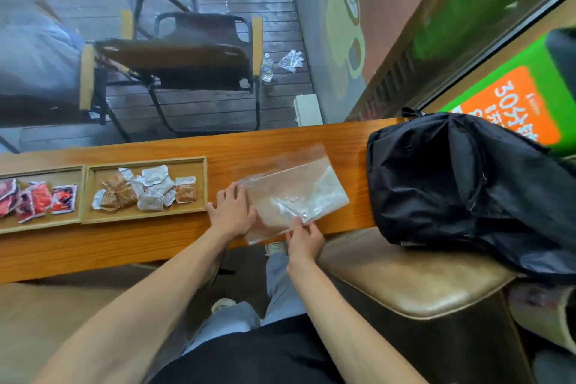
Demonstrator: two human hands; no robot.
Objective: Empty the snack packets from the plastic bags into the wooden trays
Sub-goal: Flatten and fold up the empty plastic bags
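A clear plastic bag (293,193) lies flat on the wooden counter (124,246), with no packets showing inside it. My left hand (232,212) rests palm down on the bag's left edge, fingers spread. My right hand (304,238) pinches the bag's near edge at the counter's front. To the left stands a wooden tray (193,165) holding several brown and silver snack packets (146,192). Further left, a second wooden tray (46,221) holds several red packets (34,198).
A black backpack (467,190) sits at the counter's right end, partly on a brown cushioned seat (420,280). Beyond the counter stand a folding chair (193,53), a water bottle (267,67) and crumpled plastic (291,60) on the floor. A seated person (34,40) is at far left.
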